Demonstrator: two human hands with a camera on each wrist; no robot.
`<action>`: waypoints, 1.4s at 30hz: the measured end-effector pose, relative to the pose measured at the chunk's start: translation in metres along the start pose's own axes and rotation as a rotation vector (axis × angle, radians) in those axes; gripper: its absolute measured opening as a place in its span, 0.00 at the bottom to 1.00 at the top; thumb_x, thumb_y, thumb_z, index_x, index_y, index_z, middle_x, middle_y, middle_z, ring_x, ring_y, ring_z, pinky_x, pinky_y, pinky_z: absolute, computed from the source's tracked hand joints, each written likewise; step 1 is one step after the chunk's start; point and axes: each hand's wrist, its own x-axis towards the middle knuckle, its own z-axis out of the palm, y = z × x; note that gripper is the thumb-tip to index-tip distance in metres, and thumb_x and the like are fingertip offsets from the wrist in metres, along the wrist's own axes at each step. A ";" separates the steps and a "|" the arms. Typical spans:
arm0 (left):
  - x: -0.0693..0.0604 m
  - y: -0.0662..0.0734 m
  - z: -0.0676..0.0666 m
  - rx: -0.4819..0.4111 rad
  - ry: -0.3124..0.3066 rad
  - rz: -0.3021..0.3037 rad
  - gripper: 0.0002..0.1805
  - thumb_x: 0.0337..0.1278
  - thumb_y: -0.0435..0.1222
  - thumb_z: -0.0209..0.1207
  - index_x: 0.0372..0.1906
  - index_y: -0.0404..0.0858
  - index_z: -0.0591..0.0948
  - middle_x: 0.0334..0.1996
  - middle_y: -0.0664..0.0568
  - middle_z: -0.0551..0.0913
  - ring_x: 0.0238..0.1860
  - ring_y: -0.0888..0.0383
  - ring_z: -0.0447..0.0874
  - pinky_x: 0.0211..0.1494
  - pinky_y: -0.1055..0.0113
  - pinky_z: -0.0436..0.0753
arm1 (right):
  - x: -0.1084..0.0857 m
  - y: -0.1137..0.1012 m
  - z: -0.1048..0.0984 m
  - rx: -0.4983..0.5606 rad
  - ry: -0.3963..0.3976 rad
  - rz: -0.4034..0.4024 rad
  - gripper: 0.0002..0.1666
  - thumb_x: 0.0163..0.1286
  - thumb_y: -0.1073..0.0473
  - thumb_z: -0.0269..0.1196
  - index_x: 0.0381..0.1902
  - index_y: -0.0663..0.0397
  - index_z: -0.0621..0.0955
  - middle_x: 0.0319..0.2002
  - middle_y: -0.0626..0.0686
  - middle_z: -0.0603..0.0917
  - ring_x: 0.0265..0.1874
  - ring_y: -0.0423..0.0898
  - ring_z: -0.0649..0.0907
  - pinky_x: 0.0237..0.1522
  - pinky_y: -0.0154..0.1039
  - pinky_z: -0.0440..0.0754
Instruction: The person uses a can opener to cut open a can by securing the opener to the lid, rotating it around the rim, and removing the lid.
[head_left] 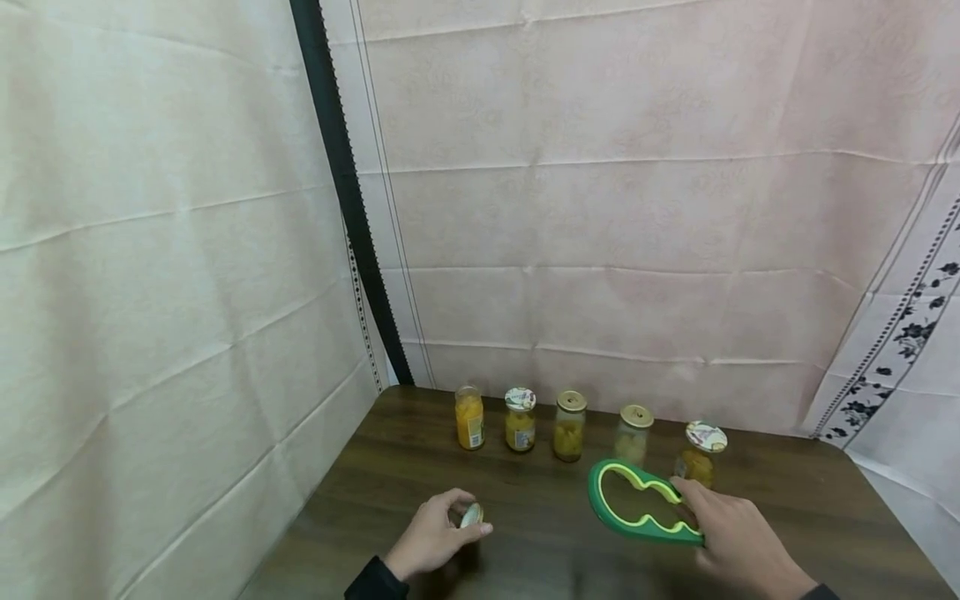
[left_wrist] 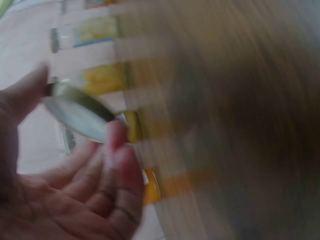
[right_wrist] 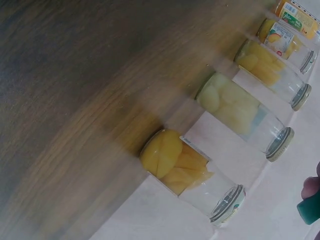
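Observation:
My left hand pinches a round jar lid between thumb and fingertips, above the table's front part. The lid is tilted, its pale face and gold rim showing in the left wrist view. On the right, my right hand grips a green jar opener with a wavy light-green inner edge. Only a corner of that opener shows in the right wrist view. Behind the hands, the leftmost jar, with orange contents, appears lidless. The rightmost jar, holding yellow fruit pieces, is partly hidden behind the right hand.
Between those two stand a yellow-fruit jar with a patterned lid, a jar with a gold lid, and a pale-fruit jar. All line the back of the dark wooden table. Cloth curtains hang behind and at left.

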 end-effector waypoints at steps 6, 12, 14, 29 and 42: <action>0.008 -0.004 -0.001 0.344 0.051 -0.197 0.30 0.54 0.55 0.78 0.52 0.38 0.85 0.41 0.47 0.87 0.38 0.50 0.83 0.41 0.50 0.82 | -0.001 0.000 -0.001 0.000 -0.006 -0.009 0.44 0.27 0.71 0.71 0.53 0.51 0.83 0.28 0.32 0.79 0.25 0.23 0.65 0.22 0.27 0.65; 0.014 -0.010 0.004 0.493 0.104 -0.206 0.30 0.46 0.51 0.84 0.50 0.38 0.87 0.41 0.42 0.84 0.37 0.47 0.83 0.41 0.48 0.84 | -0.006 0.001 -0.001 0.006 -0.016 -0.017 0.44 0.27 0.72 0.71 0.52 0.49 0.82 0.25 0.31 0.75 0.24 0.23 0.63 0.21 0.25 0.62; 0.015 -0.013 0.004 0.520 0.110 -0.186 0.31 0.44 0.49 0.85 0.49 0.37 0.86 0.41 0.41 0.83 0.36 0.46 0.83 0.40 0.48 0.86 | -0.006 0.001 -0.001 0.008 -0.017 -0.018 0.45 0.27 0.72 0.71 0.52 0.49 0.82 0.25 0.31 0.75 0.24 0.23 0.63 0.21 0.25 0.61; 0.022 -0.016 0.010 0.559 0.172 -0.136 0.25 0.47 0.46 0.84 0.46 0.35 0.89 0.39 0.39 0.82 0.35 0.43 0.86 0.37 0.49 0.88 | -0.007 0.000 -0.005 0.023 -0.010 -0.008 0.47 0.26 0.72 0.71 0.54 0.50 0.81 0.26 0.29 0.74 0.24 0.23 0.62 0.21 0.24 0.61; 0.065 -0.026 -0.001 0.549 0.214 -0.186 0.24 0.51 0.45 0.82 0.47 0.36 0.87 0.42 0.39 0.80 0.39 0.42 0.85 0.43 0.48 0.88 | -0.007 -0.005 -0.004 0.067 -0.020 0.001 0.49 0.25 0.71 0.74 0.56 0.50 0.82 0.29 0.30 0.77 0.27 0.22 0.65 0.23 0.25 0.65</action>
